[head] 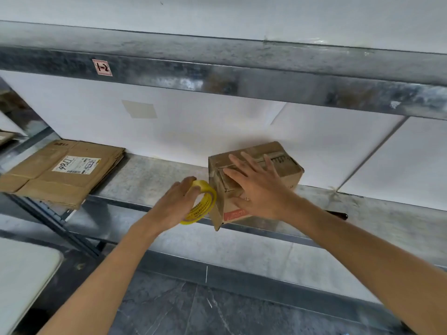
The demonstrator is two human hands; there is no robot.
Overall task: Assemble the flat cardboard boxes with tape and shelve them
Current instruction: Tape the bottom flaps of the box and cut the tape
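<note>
the box sits on the shelf right of frame centre. the right hand lies flat on it, fingers spread. the left hand curls around the tape roll beside the box. flattened boxes lie at left.

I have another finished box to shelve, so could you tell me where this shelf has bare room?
The shelf is bare between the flat cardboard stack and the tape roll the left hand grips, and right of the assembled box. Around that box, under the right hand, it is crowded.
</note>
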